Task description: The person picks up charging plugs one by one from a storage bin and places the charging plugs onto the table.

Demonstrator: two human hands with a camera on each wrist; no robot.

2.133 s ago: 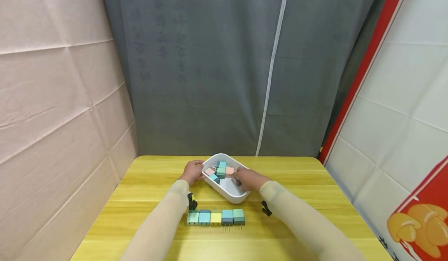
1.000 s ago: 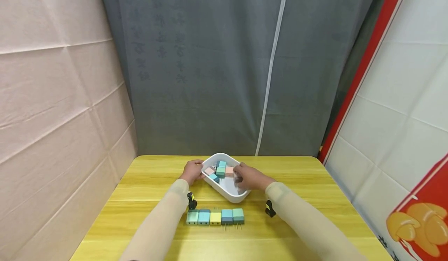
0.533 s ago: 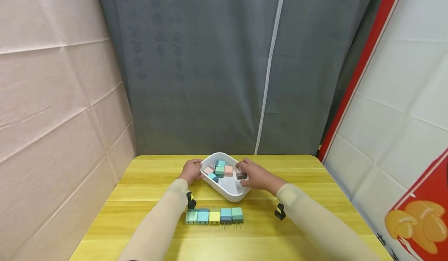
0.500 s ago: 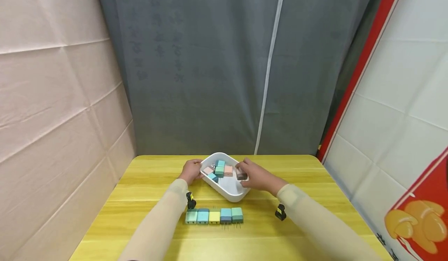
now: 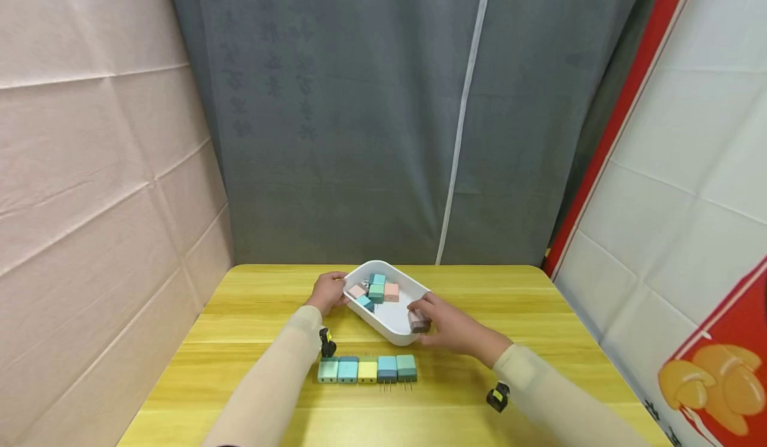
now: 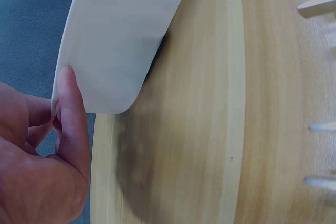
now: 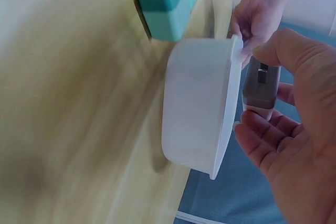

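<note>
My left hand (image 5: 326, 292) holds the rim of a white plastic basin (image 5: 389, 314) at its left side, thumb along the outer wall (image 6: 113, 45) in the left wrist view. Over the basin's near right end, my right hand (image 5: 457, 325) grips a brown-and-pink USB charger (image 5: 419, 322) between thumb and fingers. A dark port shows on the charger's end (image 7: 261, 80) in the right wrist view. Inside the basin, several two-tone chargers lie bunched toward the far left, among them a green one (image 5: 375, 293) and a pink one (image 5: 391, 292).
A straight row of chargers stands on the wooden table (image 5: 269, 394) in front of the basin, with a yellow one (image 5: 367, 370) in the middle. Prongs stick out toward the near edge from the two right-hand ones, blue (image 5: 387, 369) and green (image 5: 406, 368). A grey curtain (image 5: 359, 134) hangs behind.
My right hand has lifted the brown charger up from among the others and drawn it toward me, to the basin's near right rim. The left hand keeps its hold on the basin.
</note>
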